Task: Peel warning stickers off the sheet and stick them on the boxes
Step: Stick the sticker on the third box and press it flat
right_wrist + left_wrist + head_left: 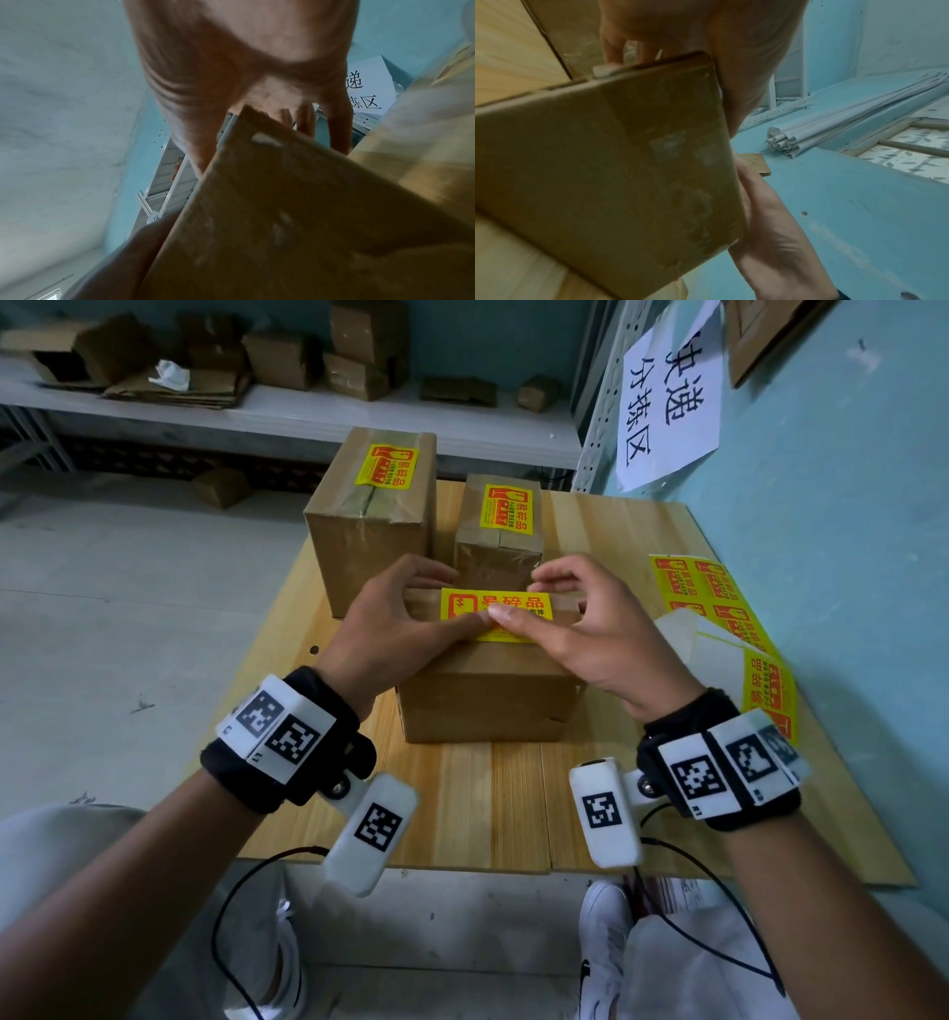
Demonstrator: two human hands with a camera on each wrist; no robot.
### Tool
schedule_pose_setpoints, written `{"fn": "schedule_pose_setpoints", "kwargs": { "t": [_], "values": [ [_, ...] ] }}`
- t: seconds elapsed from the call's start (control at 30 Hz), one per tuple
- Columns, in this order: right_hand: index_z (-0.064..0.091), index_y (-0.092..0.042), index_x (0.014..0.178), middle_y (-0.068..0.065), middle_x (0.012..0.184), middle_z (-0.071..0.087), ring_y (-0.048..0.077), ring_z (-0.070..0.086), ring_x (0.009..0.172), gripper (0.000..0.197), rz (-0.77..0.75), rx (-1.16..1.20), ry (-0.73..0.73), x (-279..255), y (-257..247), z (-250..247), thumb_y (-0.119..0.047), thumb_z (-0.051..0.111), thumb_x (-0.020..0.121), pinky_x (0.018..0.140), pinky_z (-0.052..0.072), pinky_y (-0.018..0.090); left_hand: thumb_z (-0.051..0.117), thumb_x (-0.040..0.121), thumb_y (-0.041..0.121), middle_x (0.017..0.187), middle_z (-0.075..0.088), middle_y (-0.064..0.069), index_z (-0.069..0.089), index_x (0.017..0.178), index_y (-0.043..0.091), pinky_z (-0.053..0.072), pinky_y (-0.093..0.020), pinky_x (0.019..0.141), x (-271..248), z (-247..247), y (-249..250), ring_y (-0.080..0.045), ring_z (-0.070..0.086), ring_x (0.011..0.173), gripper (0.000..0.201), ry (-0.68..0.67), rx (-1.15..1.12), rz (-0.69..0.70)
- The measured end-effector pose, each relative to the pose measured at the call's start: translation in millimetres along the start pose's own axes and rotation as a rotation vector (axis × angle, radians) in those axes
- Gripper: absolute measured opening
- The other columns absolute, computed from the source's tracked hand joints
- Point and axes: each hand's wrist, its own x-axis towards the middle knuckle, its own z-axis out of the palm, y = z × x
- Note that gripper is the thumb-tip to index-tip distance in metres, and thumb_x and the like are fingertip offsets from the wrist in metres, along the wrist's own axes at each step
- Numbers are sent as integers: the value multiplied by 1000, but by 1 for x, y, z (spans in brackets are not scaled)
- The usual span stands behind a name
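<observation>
Yellow rectangular warning sticker (495,614) pressed flat by both thumbs atop brown cardboard box (488,695) at tabletop (513,803) centre, left hand (395,624) and right hand (590,629) otherwise released, fingers loosely curled, yellow sticker sheet (719,603) lying at right edge.

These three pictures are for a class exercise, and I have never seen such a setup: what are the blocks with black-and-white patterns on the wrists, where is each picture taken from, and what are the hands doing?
No machine here: a person works with bare hands. The patterned blocks are strapped to the wrists; small cameras sit there too. The large picture comes from a camera on the head, looking down. The other two look along each hand from the wrist, so they show mostly blurred skin and cardboard.

On the wooden table stand three cardboard boxes. The two far boxes already carry yellow warning stickers. On the near box the left hand and right hand press a yellow sticker flat with their thumbs; nothing is gripped. To the right lies the sticker sheet with more stickers left.
</observation>
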Motion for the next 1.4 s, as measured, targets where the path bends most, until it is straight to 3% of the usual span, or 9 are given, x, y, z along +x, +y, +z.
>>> {"fn": "schedule_pose_setpoints", "kwargs": {
  "t": [0.17,0.3,0.37,0.47,0.6,0.8,0.93,1.2,1.4],
  "values": [
    [68,-20,105,-6,111,67,8,58,111,45,-5,-11,37,2,1,4,-56,75,80,85,47,23,76,76,43,100,63,8,64,105,28,51,-14,54,2,2,1,-5,64,84,36,7,-68,-65],
    [71,-20,98,-6,101,69,10,62,104,30,5,40,78,6,5,7,-47,74,86,85,49,28,74,80,41,99,66,2,68,99,23,58,-24,66,6,4,0,-12,66,89,27,54,-97,-74],
    [72,-18,95,-6,95,70,10,64,98,22,1,75,89,8,8,8,-39,70,91,82,49,26,68,87,39,100,66,-1,68,96,20,56,-27,71,8,4,-2,-14,65,92,21,65,-110,-74],
    [72,-16,97,-6,94,70,4,64,92,15,-6,75,90,10,10,7,-25,60,99,72,46,15,57,95,34,100,66,-1,67,102,17,49,-17,62,10,5,-2,-10,63,87,21,62,-143,-87],
    [68,-15,104,-2,100,70,10,67,93,19,25,103,84,10,10,7,-22,50,104,69,49,15,52,98,35,104,68,-5,66,103,18,49,-17,60,10,5,-2,-10,64,83,22,64,-190,-123],
    [63,-20,115,-9,111,64,-1,59,102,28,-63,65,-115,4,4,3,-40,65,95,74,47,6,72,81,44,106,63,4,63,110,27,53,-17,59,6,1,-3,-9,66,90,35,-87,-117,-82],
    [61,-24,120,-11,118,61,1,58,112,37,-69,73,-223,4,7,-6,-42,71,89,88,48,16,76,76,35,113,61,5,61,116,28,54,-16,65,5,-8,-4,-8,66,91,43,-202,-132,-42],
    [55,-33,131,-12,131,57,-6,53,120,63,-61,143,-360,1,10,-17,-47,76,73,94,45,15,78,66,34,118,61,9,59,120,33,56,-20,76,3,-13,-9,-6,66,98,58,-344,-174,11],
    [55,-26,134,-5,132,58,5,57,124,42,-28,239,-360,4,15,-15,-35,64,93,98,54,26,68,81,36,117,60,6,59,121,33,55,-19,70,6,-12,-8,-6,68,93,41,-341,-203,-40]
  ]
}}
